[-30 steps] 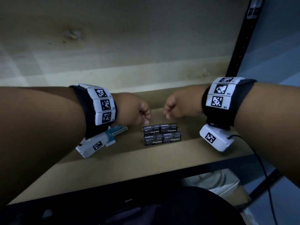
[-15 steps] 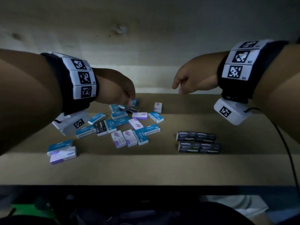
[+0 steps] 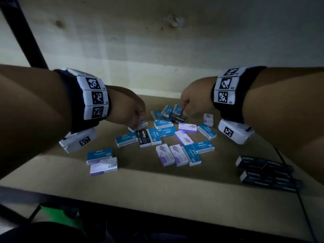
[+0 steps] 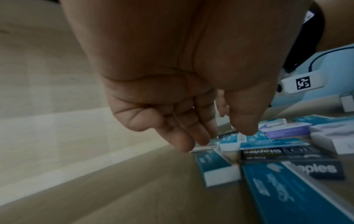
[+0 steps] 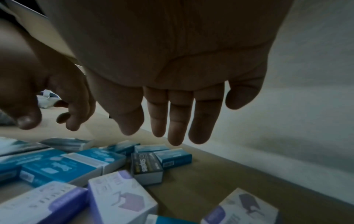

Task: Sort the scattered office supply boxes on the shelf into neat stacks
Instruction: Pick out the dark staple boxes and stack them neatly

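Small blue, purple and black staple boxes lie scattered flat on the wooden shelf (image 3: 157, 181). At the right stands a neat stack of black boxes (image 3: 266, 172). My right hand (image 3: 184, 111) hovers over a loose black box (image 3: 178, 118) at the back of the scatter. In the right wrist view its fingers (image 5: 176, 128) hang straight, holding nothing, with that black box (image 5: 146, 166) just below. My left hand (image 3: 138, 122) hangs over blue boxes (image 3: 140, 124) on the left, fingers (image 4: 191, 136) loosely bent and empty. Another black box (image 3: 144, 138) lies among the blue ones.
The pale back wall (image 3: 157, 76) runs close behind the scatter. A black shelf upright (image 3: 26, 32) stands at the far left. A dark cable (image 3: 298, 199) trails over the shelf's front right. Bare shelf lies between the scatter and the front edge.
My right hand dropped down and left from above the shelf to just over the back black box. My left hand stays low over the blue boxes. The view has shifted right.
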